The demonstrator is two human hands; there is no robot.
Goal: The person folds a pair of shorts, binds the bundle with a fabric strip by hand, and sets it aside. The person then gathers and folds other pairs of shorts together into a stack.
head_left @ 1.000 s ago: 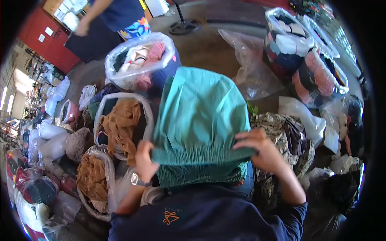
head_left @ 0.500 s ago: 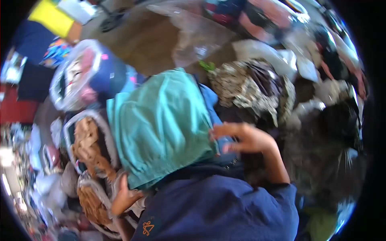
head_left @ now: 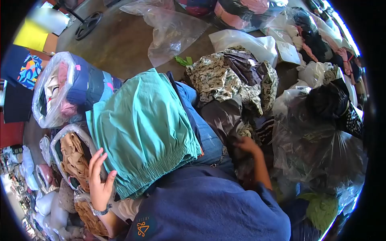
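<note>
Teal garments with gathered elastic waistbands lie stacked across my lap, over blue jeans. My left hand, with a watch at the wrist, is at the left edge of the stack, its fingers spread. Off to the right, my right hand reaches down to a dark brown cloth in the pile beside me; its fingertips are partly hidden against the dark fabric. A camouflage-patterned garment lies just beyond that cloth.
Plastic-lined containers of clothes and of tan cloth stand at the left. Clear plastic lies on the floor ahead. Dark bagged items fill the right side. Another person in patterned shorts is at the upper left.
The view has turned to the right. My right hand has left the teal stack and moved down to the dark pile on the right. My left hand stays by the stack, fingers now spread upward.
</note>
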